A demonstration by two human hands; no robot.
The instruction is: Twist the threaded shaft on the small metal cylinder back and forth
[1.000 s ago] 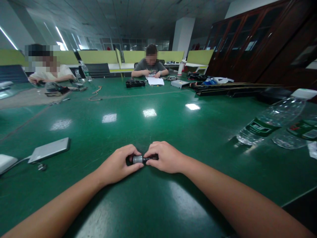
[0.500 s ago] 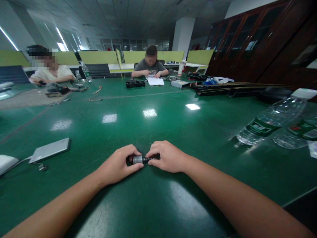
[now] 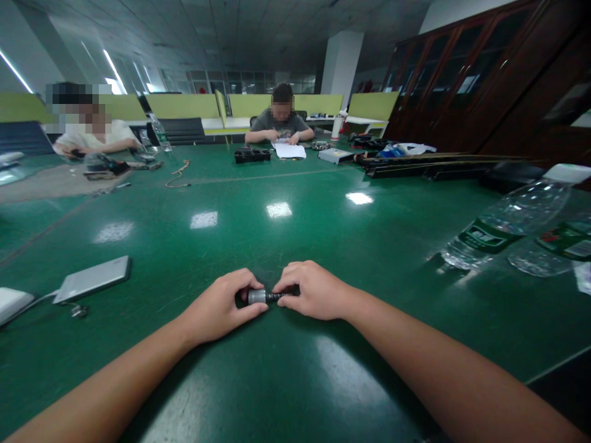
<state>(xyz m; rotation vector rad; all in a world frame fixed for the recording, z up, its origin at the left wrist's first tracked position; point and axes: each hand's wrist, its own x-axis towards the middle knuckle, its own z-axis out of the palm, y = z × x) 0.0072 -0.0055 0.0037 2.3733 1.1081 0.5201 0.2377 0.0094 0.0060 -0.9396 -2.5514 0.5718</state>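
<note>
Head: L hand round metal cyl

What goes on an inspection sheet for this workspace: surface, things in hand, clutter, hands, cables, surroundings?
Surface: green tabletop, glossy, reflecting lights.
Things in hand: gray cylinder, dark ribbed shaft at its right end.
Clutter: silver slab at left; transparent bottle at right.
Hands: left hand grips the cylinder; right hand pinches the shaft.
Cables: white cable beside the slab.
Surroundings: two seated people opposite; wooden cabinet.
</note>
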